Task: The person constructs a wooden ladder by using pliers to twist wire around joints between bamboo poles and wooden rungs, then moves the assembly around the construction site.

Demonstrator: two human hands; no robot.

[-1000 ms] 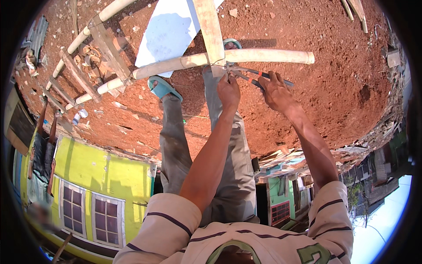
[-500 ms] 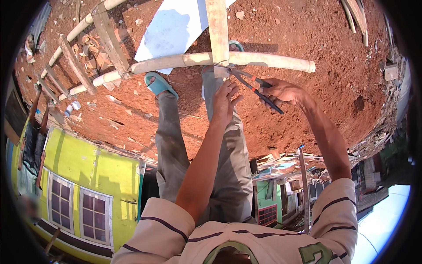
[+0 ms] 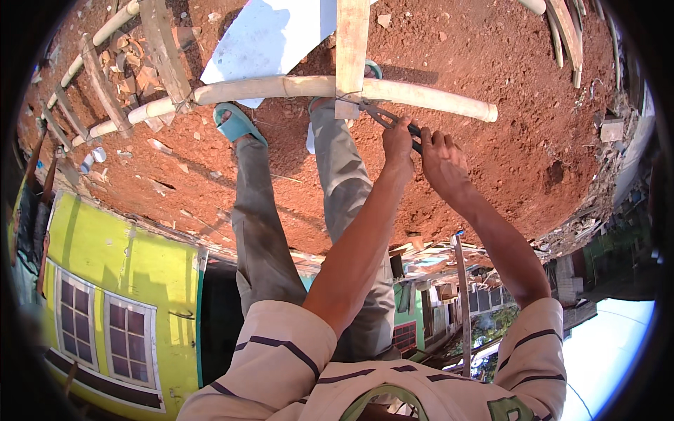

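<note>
A pair of black-handled pincers has its jaws at the wire beside the joint where a wooden slat crosses a bamboo pole. My left hand is closed around the pincers just behind the jaws. Farther back on the handles, my right hand grips them too, its fingers partly hiding the ends. The slat's near end sticks out slightly past the pole on my side.
More slats join this pole to a second bamboo pole at the left, ladder-like. A pale sheet lies under the frame. My sandaled feet stand on red soil. Broken tiles lie left; wood strips lie far right.
My left hand has moved from beside the slat's end onto the pincers. My right hand has come inward, and the handles are now closer together.
</note>
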